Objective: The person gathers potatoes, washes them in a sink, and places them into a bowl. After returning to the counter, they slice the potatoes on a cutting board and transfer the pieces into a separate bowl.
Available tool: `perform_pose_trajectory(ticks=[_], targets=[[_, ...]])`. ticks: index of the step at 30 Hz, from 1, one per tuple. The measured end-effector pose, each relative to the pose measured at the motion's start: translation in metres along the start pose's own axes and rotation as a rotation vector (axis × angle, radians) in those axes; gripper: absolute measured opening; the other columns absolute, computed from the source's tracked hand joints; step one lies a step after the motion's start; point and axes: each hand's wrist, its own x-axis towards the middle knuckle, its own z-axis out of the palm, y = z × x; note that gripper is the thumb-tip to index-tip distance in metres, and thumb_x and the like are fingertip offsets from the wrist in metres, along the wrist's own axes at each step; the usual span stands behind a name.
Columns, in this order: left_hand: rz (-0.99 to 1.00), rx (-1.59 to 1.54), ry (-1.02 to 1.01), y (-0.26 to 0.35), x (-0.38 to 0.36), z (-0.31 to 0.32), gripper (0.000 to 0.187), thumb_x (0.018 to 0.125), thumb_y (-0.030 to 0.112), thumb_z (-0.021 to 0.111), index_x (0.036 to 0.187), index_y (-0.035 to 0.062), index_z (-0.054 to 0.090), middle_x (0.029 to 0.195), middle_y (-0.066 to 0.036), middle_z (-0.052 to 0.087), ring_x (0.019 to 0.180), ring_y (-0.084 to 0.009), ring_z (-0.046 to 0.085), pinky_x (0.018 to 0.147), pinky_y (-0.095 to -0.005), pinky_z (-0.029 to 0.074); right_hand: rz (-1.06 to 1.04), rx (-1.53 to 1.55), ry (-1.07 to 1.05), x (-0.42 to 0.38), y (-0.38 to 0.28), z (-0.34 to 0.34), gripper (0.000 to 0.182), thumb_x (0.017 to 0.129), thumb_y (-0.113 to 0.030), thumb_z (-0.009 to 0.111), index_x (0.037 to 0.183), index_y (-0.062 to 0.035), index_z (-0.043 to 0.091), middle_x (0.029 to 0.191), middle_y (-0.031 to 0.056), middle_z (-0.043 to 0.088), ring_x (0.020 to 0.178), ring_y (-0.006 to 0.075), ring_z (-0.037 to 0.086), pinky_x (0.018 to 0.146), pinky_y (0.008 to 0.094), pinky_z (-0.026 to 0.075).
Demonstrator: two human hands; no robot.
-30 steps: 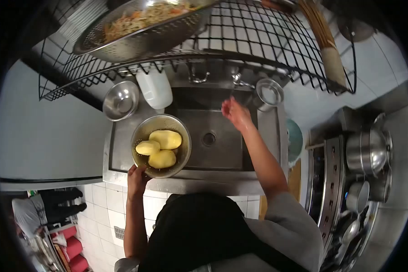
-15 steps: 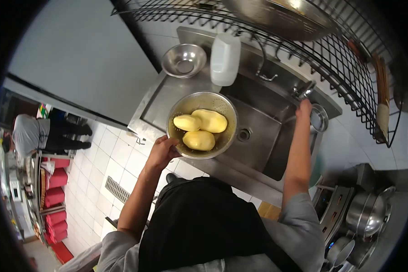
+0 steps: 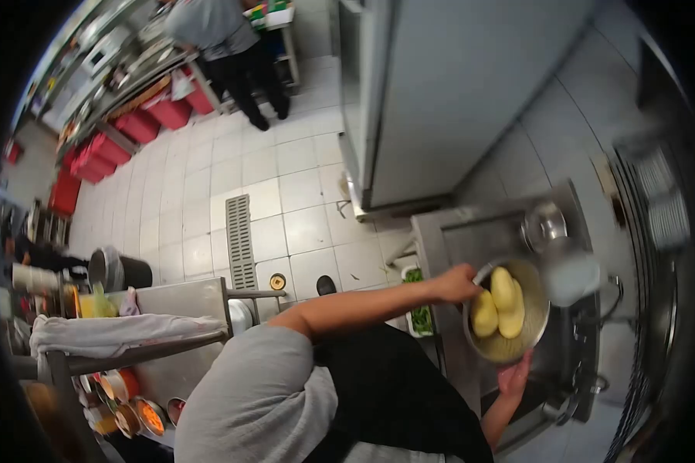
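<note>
A metal bowl [image 3: 537, 324] with three peeled potatoes [image 3: 504, 309] in it is held over the steel sink counter [image 3: 455, 255]. My left hand [image 3: 457, 284] grips its rim on the left side, the fingers closed round the edge. On the bowl's lower right side my right hand [image 3: 515, 376] is pressed against the rim, slightly blurred. Beyond the bowl stand a smaller empty metal bowl [image 3: 545, 225] and a blurred white plastic jug [image 3: 570, 278].
A tall grey cabinet [image 3: 455, 100] stands beyond the counter. A green-filled tray [image 3: 419, 312] lies by its near edge. Another person [image 3: 220, 46] stands at the back left. At left is a steel table [image 3: 162, 297] with a cloth [image 3: 116, 336].
The view has swung left toward the floor and the back of the room. My right hand has left the tap and now holds the bowl, together with my left hand.
</note>
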Motion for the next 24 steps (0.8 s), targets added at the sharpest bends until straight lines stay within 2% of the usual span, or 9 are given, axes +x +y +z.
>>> perform_pose_trajectory(ticks=[4, 6, 9, 11, 13, 16, 18, 20, 24], targets=[[0.063, 0.072, 0.005, 0.006, -0.016, -0.062, 0.029, 0.09, 0.024, 0.066, 0.1, -0.0034, 0.066, 0.087, -0.012, 0.068, 0.067, -0.0205, 0.067, 0.057, -0.0348, 0.058, -0.034, -0.423, 0.24, 0.035, 0.002, 0.06, 0.043, 0.085, -0.01, 0.06, 0.125, 0.0042, 0.056, 0.114, 0.0102, 0.061, 0.106, 0.0221, 0.059, 0.092, 0.0391, 0.049], [-0.063, -0.252, -0.201, 0.008, -0.048, -0.113, 0.041, 0.094, 0.038, 0.065, 0.102, -0.0027, 0.064, 0.098, -0.014, 0.064, 0.072, -0.0254, 0.068, 0.059, -0.0376, 0.061, 0.004, -0.452, 0.189, 0.04, 0.012, 0.123, 0.038, 0.082, -0.007, 0.058, 0.118, 0.0054, 0.059, 0.11, 0.0101, 0.062, 0.103, 0.0201, 0.06, 0.088, 0.0376, 0.05], [-0.093, -0.486, 0.026, -0.032, -0.097, -0.214, 0.051, 0.095, 0.048, 0.061, 0.103, -0.0024, 0.062, 0.105, -0.015, 0.06, 0.081, -0.0292, 0.069, 0.06, -0.04, 0.063, -0.056, -0.583, 0.137, 0.078, 0.036, 0.189, 0.046, 0.081, -0.006, 0.058, 0.124, 0.01, 0.055, 0.114, 0.0149, 0.064, 0.099, 0.0269, 0.065, 0.085, 0.0389, 0.054], [-0.108, -0.439, 0.464, -0.079, -0.119, -0.275, 0.046, 0.096, 0.043, 0.059, 0.103, -0.0025, 0.061, 0.102, -0.015, 0.061, 0.083, -0.0291, 0.068, 0.058, -0.0394, 0.062, 0.214, -0.68, 0.047, 0.108, 0.047, 0.238, 0.032, 0.079, -0.009, 0.06, 0.108, 0.005, 0.06, 0.101, 0.0107, 0.063, 0.08, 0.0201, 0.063, 0.062, 0.0331, 0.051], [-0.029, -0.13, 0.966, -0.134, -0.144, -0.339, 0.034, 0.089, 0.032, 0.063, 0.093, -0.002, 0.065, 0.08, -0.019, 0.067, 0.067, -0.032, 0.067, 0.06, -0.0451, 0.055, 0.209, -0.77, -0.03, 0.143, 0.075, 0.293, 0.033, 0.079, -0.009, 0.06, 0.109, 0.0047, 0.06, 0.101, 0.0106, 0.063, 0.078, 0.0204, 0.062, 0.062, 0.0327, 0.051], [-0.012, 0.119, 1.665, -0.156, -0.228, -0.403, 0.025, 0.086, 0.023, 0.065, 0.095, -0.0001, 0.064, 0.092, -0.022, 0.066, 0.089, -0.0377, 0.064, 0.08, -0.0465, 0.051, 0.187, -0.931, -0.14, 0.206, 0.126, 0.361, 0.034, 0.079, -0.009, 0.06, 0.111, 0.0039, 0.059, 0.1, 0.0103, 0.063, 0.076, 0.0209, 0.061, 0.063, 0.0318, 0.05], [-0.014, 0.234, 2.056, -0.172, -0.297, -0.434, 0.026, 0.084, 0.014, 0.068, 0.103, -0.0013, 0.06, 0.109, -0.023, 0.058, 0.107, -0.0399, 0.053, 0.096, -0.0464, 0.043, 0.174, -0.798, -0.414, 0.257, 0.157, 0.405, 0.034, 0.08, -0.008, 0.06, 0.112, 0.0043, 0.06, 0.1, 0.01, 0.064, 0.083, 0.0217, 0.062, 0.073, 0.034, 0.052], [-0.148, 0.409, 2.375, -0.174, -0.388, -0.45, 0.036, 0.083, 0.012, 0.069, 0.114, -0.002, 0.056, 0.115, -0.025, 0.054, 0.112, -0.0401, 0.05, 0.101, -0.0478, 0.04, 0.229, -0.838, -0.562, 0.28, 0.175, 0.479, 0.035, 0.08, -0.008, 0.059, 0.112, 0.0043, 0.06, 0.1, 0.01, 0.064, 0.085, 0.0221, 0.062, 0.077, 0.0347, 0.051], [-0.786, 0.377, 2.803, -0.212, -0.55, -0.44, 0.051, 0.088, 0.024, 0.067, 0.133, 0.0036, 0.053, 0.141, -0.024, 0.042, 0.133, -0.0415, 0.038, 0.108, -0.0546, 0.035, 0.378, -0.888, -0.82, 0.326, 0.225, 0.6, 0.034, 0.083, -0.007, 0.06, 0.115, 0.0044, 0.059, 0.103, 0.0106, 0.065, 0.089, 0.0215, 0.065, 0.077, 0.0342, 0.053]])
